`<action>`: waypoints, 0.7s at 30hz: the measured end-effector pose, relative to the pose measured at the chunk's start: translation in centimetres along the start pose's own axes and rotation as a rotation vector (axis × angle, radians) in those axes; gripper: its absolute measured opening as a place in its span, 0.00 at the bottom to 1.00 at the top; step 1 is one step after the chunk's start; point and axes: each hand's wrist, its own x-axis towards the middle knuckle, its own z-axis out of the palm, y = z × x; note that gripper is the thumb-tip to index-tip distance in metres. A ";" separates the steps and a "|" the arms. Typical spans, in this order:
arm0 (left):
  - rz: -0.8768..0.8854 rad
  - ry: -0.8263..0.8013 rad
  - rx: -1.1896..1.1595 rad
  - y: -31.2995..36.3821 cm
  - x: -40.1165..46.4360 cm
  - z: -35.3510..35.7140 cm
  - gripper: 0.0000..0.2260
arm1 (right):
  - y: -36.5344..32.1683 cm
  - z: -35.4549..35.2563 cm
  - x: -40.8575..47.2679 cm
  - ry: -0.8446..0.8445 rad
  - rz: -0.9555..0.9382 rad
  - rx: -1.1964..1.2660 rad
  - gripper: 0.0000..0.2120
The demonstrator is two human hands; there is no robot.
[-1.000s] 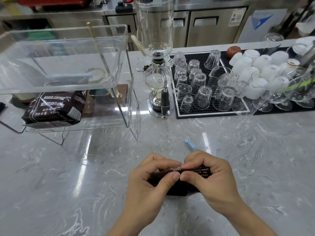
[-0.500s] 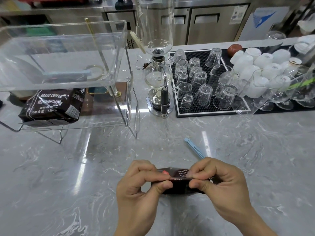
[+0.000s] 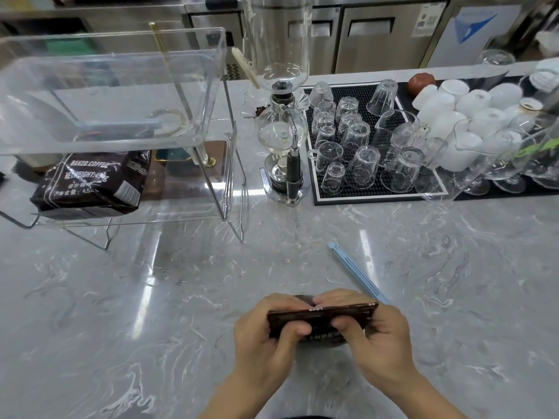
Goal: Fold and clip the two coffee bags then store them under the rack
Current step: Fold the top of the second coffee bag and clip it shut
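A dark brown coffee bag (image 3: 322, 317) stands at the near edge of the marble counter, its top folded over into a flat strip. My left hand (image 3: 266, 337) pinches the left part of that fold and my right hand (image 3: 375, 337) pinches the right part. A light blue bag clip (image 3: 355, 272) lies on the counter just beyond my right hand, untouched. A second dark coffee bag (image 3: 90, 182) lies on its side under the clear rack (image 3: 223, 164) at the left, with a blue clip on its top edge.
A glass siphon coffee maker (image 3: 282, 137) stands right of the rack. A black mat (image 3: 378, 195) carries several upturned glasses, with white cups (image 3: 465, 116) and stemmed glasses further right. Steel cabinets run along the back.
Both hands have drawn the bag nearer and rolled its top down, so the folded strip now faces up. The blue clip, partly covered before, lies in plain sight.
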 end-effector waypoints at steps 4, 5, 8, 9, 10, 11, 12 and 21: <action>0.093 0.035 0.020 -1.8 -0.4 0.3 0.02 | 1.3 0.9 -0.2 0.057 -0.088 0.019 0.15; 0.100 0.049 0.044 -2.1 -0.4 0.3 0.04 | 1.5 1.0 -0.2 0.073 -0.102 0.015 0.15; 0.106 0.066 0.074 -2.7 -0.7 0.3 0.03 | 2.2 1.4 -0.5 0.108 -0.098 -0.025 0.20; 0.094 0.070 0.085 -2.9 -0.8 0.4 0.04 | 2.3 1.6 -0.5 0.113 -0.097 -0.040 0.21; 0.078 0.074 0.091 -3.0 -0.8 0.4 0.03 | 2.5 1.7 -0.6 0.116 -0.096 -0.055 0.21; 0.064 0.082 0.106 -3.1 -0.9 0.4 0.03 | 2.6 1.8 -0.7 0.119 -0.096 -0.070 0.22; 0.056 0.086 0.128 -3.2 -1.0 0.4 0.04 | 2.7 1.9 -0.7 0.121 -0.095 -0.085 0.22; 0.054 0.112 0.161 -4.1 -1.2 0.5 0.07 | 3.7 2.3 -0.8 0.113 -0.112 -0.183 0.20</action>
